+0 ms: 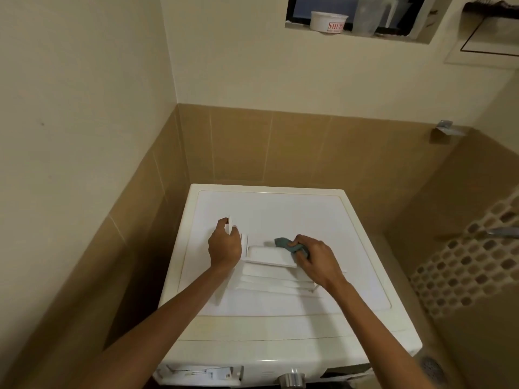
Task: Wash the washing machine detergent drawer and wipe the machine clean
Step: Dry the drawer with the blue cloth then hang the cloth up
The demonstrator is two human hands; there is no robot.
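The white detergent drawer (266, 255) lies on top of the white washing machine (280, 209), near the middle of the lid. My left hand (224, 245) grips the drawer's left end, fingers curled over its upright front panel. My right hand (314, 258) holds a bunched teal cloth (283, 243) and presses it onto the drawer's right part. At the bottom of the view the machine's front shows the open drawer slot (202, 373) and a silver dial (292, 380).
Tan tiled walls close in the machine at the left and back. A wall niche above holds a white tub (328, 21) and a clear jug (368, 15). A mosaic tile strip (463, 273) and a metal tap (502, 232) stand to the right. A floor drain (434, 370) lies lower right.
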